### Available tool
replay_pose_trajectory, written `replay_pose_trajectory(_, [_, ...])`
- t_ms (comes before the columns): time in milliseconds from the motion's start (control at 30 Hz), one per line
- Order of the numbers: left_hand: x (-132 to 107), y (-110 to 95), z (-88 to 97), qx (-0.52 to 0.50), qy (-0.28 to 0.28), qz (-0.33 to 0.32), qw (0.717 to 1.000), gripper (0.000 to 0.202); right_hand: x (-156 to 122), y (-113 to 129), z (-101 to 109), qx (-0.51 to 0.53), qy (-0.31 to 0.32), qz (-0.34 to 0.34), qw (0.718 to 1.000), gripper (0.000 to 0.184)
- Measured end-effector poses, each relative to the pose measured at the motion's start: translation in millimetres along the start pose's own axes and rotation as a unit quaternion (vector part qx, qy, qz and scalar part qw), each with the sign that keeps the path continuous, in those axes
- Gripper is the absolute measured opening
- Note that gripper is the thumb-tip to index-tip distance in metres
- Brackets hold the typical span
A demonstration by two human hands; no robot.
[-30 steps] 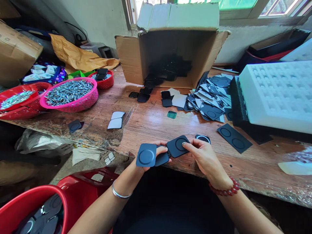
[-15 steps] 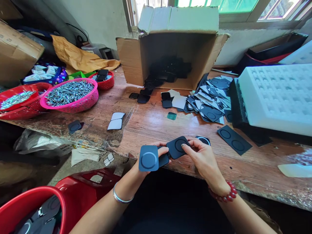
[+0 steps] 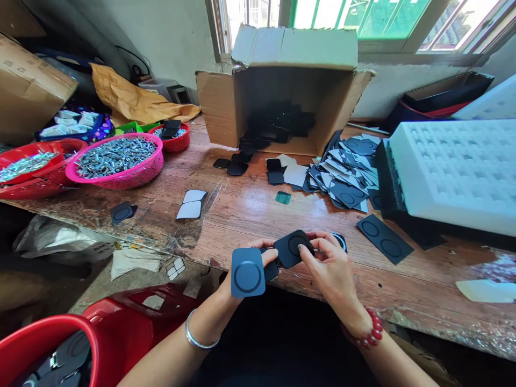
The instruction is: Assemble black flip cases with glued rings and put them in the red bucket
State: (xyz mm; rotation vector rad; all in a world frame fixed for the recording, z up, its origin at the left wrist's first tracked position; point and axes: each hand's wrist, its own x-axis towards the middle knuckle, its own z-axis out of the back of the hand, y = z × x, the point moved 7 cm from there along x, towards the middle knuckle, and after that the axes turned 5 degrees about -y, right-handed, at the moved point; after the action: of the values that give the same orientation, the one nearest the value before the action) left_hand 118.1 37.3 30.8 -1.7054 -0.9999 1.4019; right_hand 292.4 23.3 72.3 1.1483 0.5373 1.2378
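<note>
My left hand (image 3: 258,263) is closed round a hinged pair of dark square pads with ring marks; the left pad (image 3: 248,272) hangs open toward me. My right hand (image 3: 328,263) pinches the other pad (image 3: 291,248), thumb pressed on its face, at the near edge of the wooden table (image 3: 258,209). A small black-and-white square part (image 3: 341,239) lies just behind my right fingers.
An open cardboard box (image 3: 282,102) of black pads lies on its side at the back. A heap of dark stickers (image 3: 349,172) and a white foam tray (image 3: 455,172) sit right. Pink basket (image 3: 115,161) of metal parts left. Red bin (image 3: 48,344) below left.
Both hands with the hinged pads have shifted slightly toward the table edge, and my right thumb has slid further onto the right pad. The view has tilted a little.
</note>
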Motion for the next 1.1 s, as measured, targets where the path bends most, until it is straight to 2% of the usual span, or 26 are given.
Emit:
replay_pose_trajectory(367, [-4.6,-7.4,1.1,-0.012,0.006,-0.016,1.0,0.034,1.6,2.8,-3.3,-0.026,-0.006,0.037,0.999,0.024])
replay_pose_trajectory(767, [-5.8,-11.1,8.5,-0.011,-0.012,-0.051,0.999,0.035,6.6,8.0,-8.6,-0.096,0.028,0.061,0.993,0.024])
replay_pose_trajectory(867, [-6.5,-11.8,11.4,0.007,-0.018,-0.051,0.999,0.031,7.2,17.0,-9.6,-0.186,0.062,0.104,0.975,0.022])
replay_pose_trajectory(967, [-6.7,-12.1,13.0,0.025,-0.011,-0.064,0.998,0.027,8.0,28.2,-8.4,-0.313,0.097,0.151,0.933,0.021])
replay_pose_trajectory(1033, [-6.5,-9.9,12.6,0.024,0.002,-0.063,0.998,0.027,12.1,28.5,-2.6,-0.38,0.097,0.138,0.909,0.027])
replay_pose_trajectory(1100, [-6.2,-7.3,12.5,0.015,0.009,-0.061,0.998,0.026,17.5,22.8,4.4,-0.389,0.088,0.096,0.912,0.035])
